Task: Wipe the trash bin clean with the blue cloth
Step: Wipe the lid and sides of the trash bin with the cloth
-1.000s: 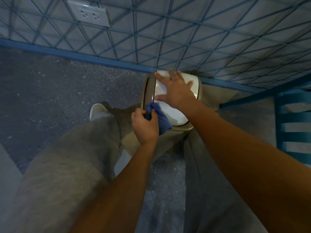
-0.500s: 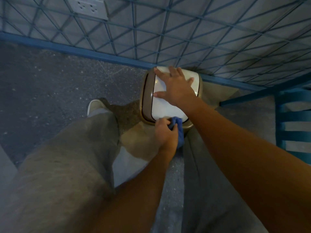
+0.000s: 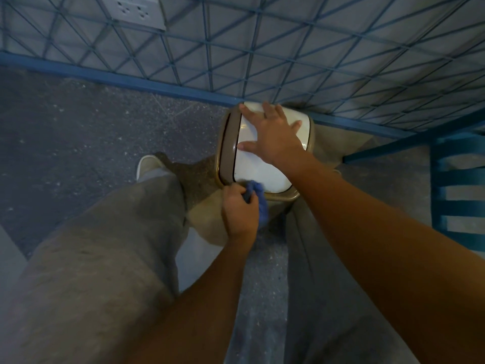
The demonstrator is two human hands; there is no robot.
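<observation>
- At far left, a speckled grey floor (image 3: 78, 132) runs up to a blue skirting strip (image 3: 131, 77) along the foot of a tiled wall (image 3: 262, 48) crossed with blue lines, and a white socket plate (image 3: 132, 10) sits high on that wall.
- Left of centre, a leg in grey trousers (image 3: 105, 245) ends in a pale shoe (image 3: 148, 165) planted on the floor.
- Near the middle, the left hand (image 3: 240, 210) is closed around the bunched blue cloth (image 3: 258, 198), pressing it against the near front rim of the trash bin (image 3: 225, 148).
- The bin, brown-rimmed with a white swing lid (image 3: 262, 174), stands on the floor against the skirting strip, between the person's legs.
- The right hand (image 3: 275, 137) lies flat on the lid's far half, fingers spread and gripping nothing.
- At far right, a blue slatted frame (image 3: 456, 179) stands near the bin; what it belongs to cannot be told.
</observation>
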